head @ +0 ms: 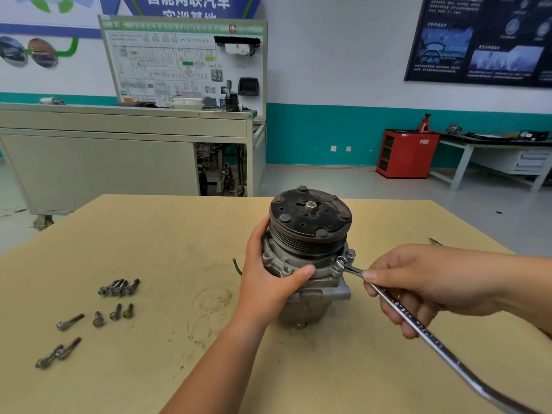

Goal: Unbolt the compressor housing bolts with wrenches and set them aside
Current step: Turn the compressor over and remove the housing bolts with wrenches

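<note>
Compressor [304, 249] stands pulley-up, left grip [268, 273] clasping it; right grip [424, 285] holds slanted wrench [442, 350].

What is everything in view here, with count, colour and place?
compressor: one, grey with dark pulley, upright mid-table.
wrench: one, silver, head at the compressor's right flange.
loose bolts: roughly ten, grey, table left.
table: one, tan, foreground.
training bench: one, beige, behind left.
cabinet: one, red, back right.
left hand: one, grips the compressor housing.
right hand: one, holds the wrench.
</note>
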